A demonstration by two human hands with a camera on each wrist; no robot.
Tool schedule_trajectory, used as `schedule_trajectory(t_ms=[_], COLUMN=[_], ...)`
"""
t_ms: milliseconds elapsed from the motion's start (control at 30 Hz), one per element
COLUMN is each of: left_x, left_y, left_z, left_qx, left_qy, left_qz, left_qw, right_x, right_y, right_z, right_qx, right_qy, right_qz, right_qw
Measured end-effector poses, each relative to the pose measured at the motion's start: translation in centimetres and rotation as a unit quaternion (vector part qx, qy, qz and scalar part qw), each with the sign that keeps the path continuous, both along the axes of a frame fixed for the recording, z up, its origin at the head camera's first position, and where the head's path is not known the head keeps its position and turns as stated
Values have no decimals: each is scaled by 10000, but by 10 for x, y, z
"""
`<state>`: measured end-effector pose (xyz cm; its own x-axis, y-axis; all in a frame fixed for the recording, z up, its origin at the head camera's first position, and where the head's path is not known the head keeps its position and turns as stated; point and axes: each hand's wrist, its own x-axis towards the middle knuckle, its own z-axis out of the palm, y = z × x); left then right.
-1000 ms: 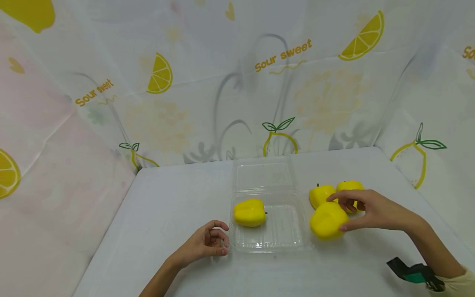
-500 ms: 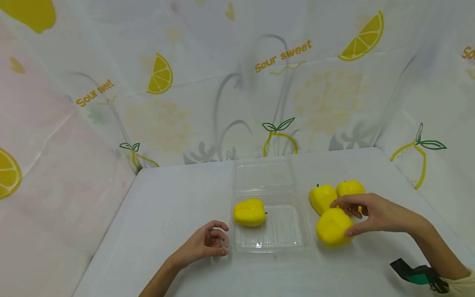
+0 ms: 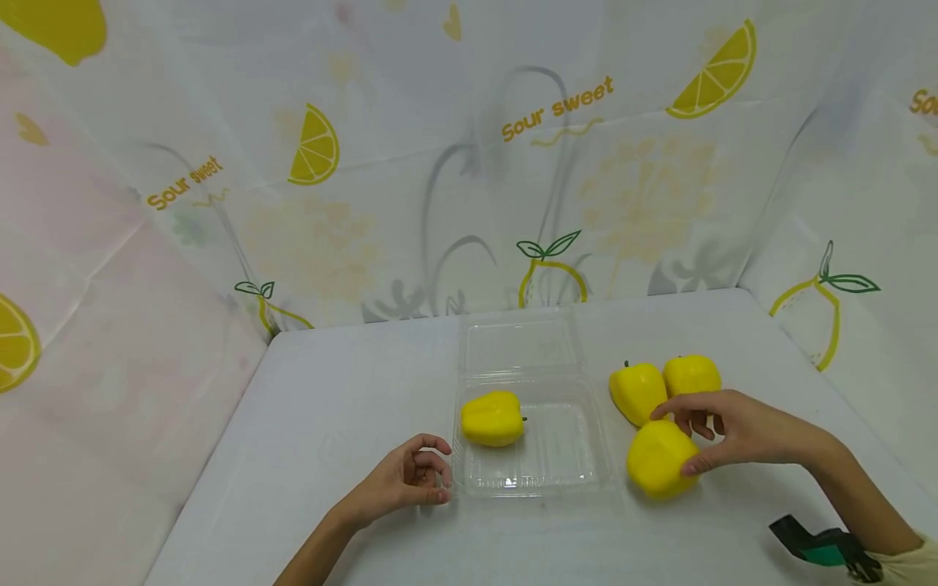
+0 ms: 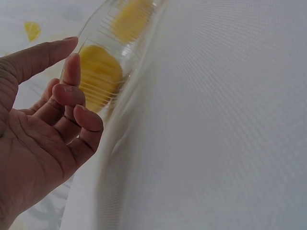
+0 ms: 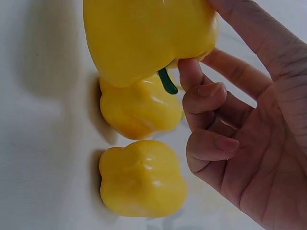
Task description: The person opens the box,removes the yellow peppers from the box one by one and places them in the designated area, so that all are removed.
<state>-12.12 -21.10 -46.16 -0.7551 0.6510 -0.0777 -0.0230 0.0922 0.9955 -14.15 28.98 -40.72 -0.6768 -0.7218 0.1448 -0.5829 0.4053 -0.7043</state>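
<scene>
Slippage looks like main risk: R hand (image 3: 736, 427) pinches front yellow bell pepper (image 3: 662, 461) w/ thumb & fingertips only, & skin looks smooth. That pepper's nr table's (image 3: 352, 407) R side, R of clear clamshell container (image 3: 560, 456); low swing could bump 2 loose peppers (image 3: 639, 392) toward table's far R corner. R forearm (image 3: 853, 488) reaches in from near R corner, thumb on near side. L hand (image 3: 410, 476), fingers bent, is at container's L edge; can't tell if pinching.
</scene>
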Motion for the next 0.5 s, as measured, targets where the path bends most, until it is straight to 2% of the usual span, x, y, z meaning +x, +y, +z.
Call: schedule_trajectory(t_ms=[500], left_x=[0], left_y=[-1], left_z=[1], left_qx=[-62], left_qy=[-79], left_qz=[30], left_qw=[9999], right_x=[-2], right_y=[-2], right_z=[-8], right_qx=[-18], right_qy=[-248], right_qz=[202], right_qw=[9995])
